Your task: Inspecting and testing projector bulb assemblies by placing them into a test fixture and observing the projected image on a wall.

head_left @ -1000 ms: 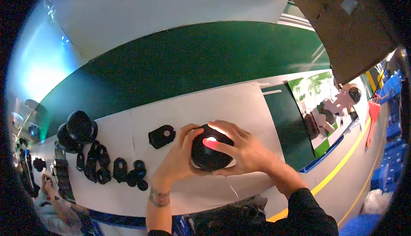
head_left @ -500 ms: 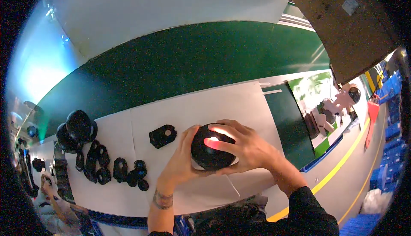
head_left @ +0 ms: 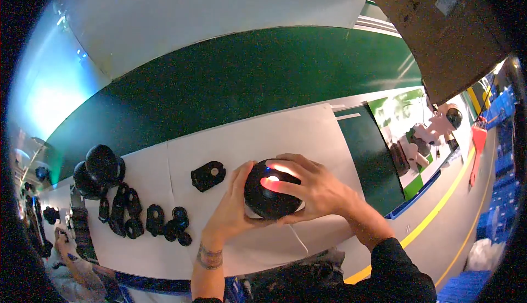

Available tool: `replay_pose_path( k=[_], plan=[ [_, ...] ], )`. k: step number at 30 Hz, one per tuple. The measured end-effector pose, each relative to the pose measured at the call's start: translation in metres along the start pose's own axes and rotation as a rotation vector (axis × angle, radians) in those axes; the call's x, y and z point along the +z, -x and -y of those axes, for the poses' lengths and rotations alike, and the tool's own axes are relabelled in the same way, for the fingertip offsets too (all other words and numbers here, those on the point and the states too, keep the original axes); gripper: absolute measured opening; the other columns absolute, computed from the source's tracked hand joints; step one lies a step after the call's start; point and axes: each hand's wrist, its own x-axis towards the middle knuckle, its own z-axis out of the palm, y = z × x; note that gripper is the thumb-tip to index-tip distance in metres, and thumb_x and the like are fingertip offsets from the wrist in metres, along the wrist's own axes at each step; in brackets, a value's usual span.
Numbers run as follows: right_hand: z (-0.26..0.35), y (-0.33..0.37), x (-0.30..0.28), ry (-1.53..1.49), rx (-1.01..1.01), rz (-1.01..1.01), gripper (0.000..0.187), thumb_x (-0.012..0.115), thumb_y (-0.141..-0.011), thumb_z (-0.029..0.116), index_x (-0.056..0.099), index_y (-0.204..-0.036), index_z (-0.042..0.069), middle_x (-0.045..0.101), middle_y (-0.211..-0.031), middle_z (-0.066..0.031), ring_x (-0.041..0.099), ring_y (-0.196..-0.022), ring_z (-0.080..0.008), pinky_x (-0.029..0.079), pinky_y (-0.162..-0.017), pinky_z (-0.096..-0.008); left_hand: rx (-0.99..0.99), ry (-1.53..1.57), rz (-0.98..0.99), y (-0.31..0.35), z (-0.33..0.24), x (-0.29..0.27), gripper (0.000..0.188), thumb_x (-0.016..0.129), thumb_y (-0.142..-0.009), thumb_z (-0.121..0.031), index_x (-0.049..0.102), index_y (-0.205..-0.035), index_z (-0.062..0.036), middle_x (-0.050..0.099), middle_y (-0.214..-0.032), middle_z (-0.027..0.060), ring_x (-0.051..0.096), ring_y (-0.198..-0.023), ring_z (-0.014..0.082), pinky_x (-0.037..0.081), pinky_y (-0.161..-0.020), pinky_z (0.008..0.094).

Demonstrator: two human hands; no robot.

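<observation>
Both my hands hold a round black ball-shaped device above the white-covered table. My left hand cups its left side, thumb and fingers curved against it. My right hand grips from the right, its fingers over the upper face. Between and under those fingers a bright light shines, reddening one fingertip; a tiny blue spot glows near the top. Just left of my hands lies a flat black oval part with a pale round spot. The underside of the ball is hidden.
Several black balls cluster at the left, with several black oval parts and small round black pieces nearer. Another person's hand works far left. A white-and-black device stands right, below a cardboard box.
The view has shifted very slightly. Both hands keep the same grip on the black ball, which has hardly moved.
</observation>
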Motion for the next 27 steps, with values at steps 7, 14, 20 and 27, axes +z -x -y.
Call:
replay_pose_path(
  k=[7,14,20,27],
  plan=[
    [0.001,0.001,0.000,-0.007,0.004,0.011,0.079,0.083,-0.066,0.054,0.054,-0.132,0.020,0.046,-0.137,-0.0163,0.052,-0.120,-0.0423,0.052,-0.092,-0.0504,0.005,0.004,0.011,0.002,0.002,0.001,0.122,0.096,-0.054,-0.026,0.022,-0.148,-0.0031,0.038,-0.143,0.0231,0.043,-0.130,0.0420,0.040,-0.108,0.0469],
    [0.001,0.000,0.003,-0.005,0.016,0.001,0.083,0.082,-0.066,0.056,0.053,-0.133,0.019,0.046,-0.138,-0.0169,0.051,-0.121,-0.0425,0.049,-0.097,-0.0512,-0.054,0.029,-0.008,0.003,0.004,0.002,0.123,0.096,-0.053,-0.028,0.022,-0.148,-0.0015,0.039,-0.143,0.0231,0.043,-0.132,0.0402,0.039,-0.110,0.0457],
    [0.000,0.005,0.005,-0.139,0.175,-0.006,0.114,0.076,-0.069,0.064,0.023,-0.148,0.001,0.043,-0.141,-0.0265,0.048,-0.123,-0.0459,0.038,-0.105,-0.0528,0.006,0.002,0.016,0.004,0.019,-0.001,0.142,0.099,-0.037,-0.030,0.019,-0.153,-0.0092,0.049,-0.140,0.0171,0.048,-0.131,0.0336,0.035,-0.112,0.0441],
    [-0.011,0.019,0.015,-0.536,0.432,0.027,0.111,0.083,-0.071,0.048,0.023,-0.154,0.006,0.053,-0.135,-0.0241,0.052,-0.127,-0.0338,0.040,-0.106,-0.0415,-0.261,0.480,0.002,0.016,0.027,0.004,0.106,0.092,-0.065,-0.035,0.031,-0.145,-0.0017,0.055,-0.128,0.0156,0.055,-0.117,0.0244,0.042,-0.102,0.0361]
  ],
)
